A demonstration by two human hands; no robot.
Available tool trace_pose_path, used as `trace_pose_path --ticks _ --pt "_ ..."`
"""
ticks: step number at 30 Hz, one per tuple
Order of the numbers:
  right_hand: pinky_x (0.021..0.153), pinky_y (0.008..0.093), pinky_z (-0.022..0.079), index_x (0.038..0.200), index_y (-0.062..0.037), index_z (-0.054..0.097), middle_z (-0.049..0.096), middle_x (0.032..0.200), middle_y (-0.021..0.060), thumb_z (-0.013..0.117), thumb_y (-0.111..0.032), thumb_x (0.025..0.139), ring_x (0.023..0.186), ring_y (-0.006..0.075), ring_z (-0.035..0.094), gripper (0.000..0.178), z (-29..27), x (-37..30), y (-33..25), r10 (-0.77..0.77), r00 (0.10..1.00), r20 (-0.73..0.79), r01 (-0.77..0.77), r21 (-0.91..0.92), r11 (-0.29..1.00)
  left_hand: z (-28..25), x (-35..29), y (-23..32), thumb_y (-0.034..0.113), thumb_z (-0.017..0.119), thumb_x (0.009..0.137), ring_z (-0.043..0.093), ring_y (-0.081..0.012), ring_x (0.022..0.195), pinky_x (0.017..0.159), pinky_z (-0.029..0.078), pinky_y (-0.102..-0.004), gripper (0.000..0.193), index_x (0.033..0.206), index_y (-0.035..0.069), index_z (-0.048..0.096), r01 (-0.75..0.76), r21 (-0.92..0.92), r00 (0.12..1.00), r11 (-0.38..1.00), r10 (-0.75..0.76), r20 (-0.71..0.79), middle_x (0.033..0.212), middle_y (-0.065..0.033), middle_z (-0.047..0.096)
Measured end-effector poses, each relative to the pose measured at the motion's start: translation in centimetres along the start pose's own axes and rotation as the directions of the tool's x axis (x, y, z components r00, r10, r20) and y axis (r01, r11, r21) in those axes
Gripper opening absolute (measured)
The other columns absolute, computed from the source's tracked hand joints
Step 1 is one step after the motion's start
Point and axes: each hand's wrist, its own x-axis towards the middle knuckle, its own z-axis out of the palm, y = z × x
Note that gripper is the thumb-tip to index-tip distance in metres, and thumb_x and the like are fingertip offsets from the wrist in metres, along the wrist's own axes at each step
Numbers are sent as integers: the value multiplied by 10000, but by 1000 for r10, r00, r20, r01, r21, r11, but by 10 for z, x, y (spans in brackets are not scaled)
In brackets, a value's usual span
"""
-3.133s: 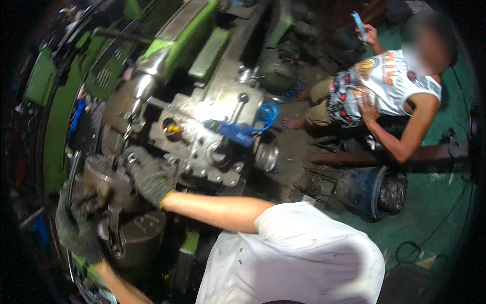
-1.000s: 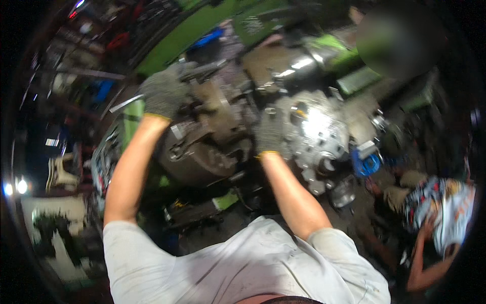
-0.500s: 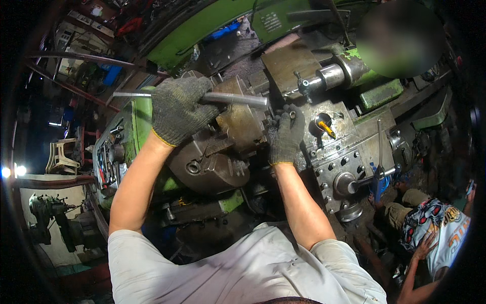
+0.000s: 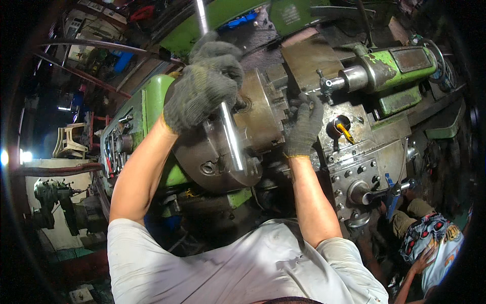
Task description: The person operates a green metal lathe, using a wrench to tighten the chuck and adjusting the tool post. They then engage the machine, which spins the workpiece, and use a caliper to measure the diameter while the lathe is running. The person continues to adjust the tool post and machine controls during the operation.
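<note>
My gloved left hand (image 4: 205, 83) is wrapped round the middle of a long, shiny steel bar (image 4: 231, 139). The bar slants over the lathe chuck (image 4: 260, 109), one end up past my fist, the other down over the chuck's near side. Whether the bar joins a key under my fist is hidden. On the chuck's right side, my gloved right hand (image 4: 304, 126) is closed by the jaws, fingers curled; what it grips there is hidden. Just right of that hand, a yellow-and-dark tool (image 4: 345, 133) sticks out of a round hole in the carriage (image 4: 372, 144).
A green tailstock (image 4: 400, 68) with a drill chuck (image 4: 326, 87) points at the lathe chuck from the right. Carriage levers (image 4: 400, 187) jut out at lower right. Another person (image 4: 430, 243) crouches there, close to the machine. Hand tools (image 4: 117, 152) lie on the green headstock.
My left hand has turned the steel bar from nearly level to steeply upright across the chuck. My right hand stays beside the jaws. The whole view has shifted slightly.
</note>
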Motion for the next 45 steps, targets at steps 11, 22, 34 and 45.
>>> trace_pose_path --ticks 11,22,34,45 --pt "923 323 515 1382 -54 523 637 1212 110 495 -33 1043 1076 175 627 342 -1 -1 -20 51 998 -43 -43 170 985 5 23 9 446 739 898 606 -464 1222 1037 477 -527 780 1426 -63 472 649 90 751 755 -655 84 1096 -310 707" --pt "1100 419 432 1397 5 539 594 1347 185 504 -201 1050 1238 294 574 405 -11 -14 -29 -29 1000 -2 29 -61 998 -5 4 51 191 637 952 699 -434 849 747 560 -524 417 1337 49 562 465 204 867 862 -490 95 968 -247 700" --pt "763 277 569 1414 -11 471 639 1151 109 459 -96 1061 893 145 663 364 11 -2 -21 140 989 -36 -128 240 962 -6 9 48 419 790 805 697 -327 789 678 549 -434 445 1100 93 723 329 141 942 934 -334 18 887 -130 691" --pt "843 317 559 1414 -42 508 643 1114 103 544 -102 1046 974 193 661 375 10 -9 -19 124 992 -8 -121 174 977 6 -1 0 341 767 801 670 -354 764 679 529 -476 331 992 90 666 87 257 996 962 -93 11 869 -131 653"
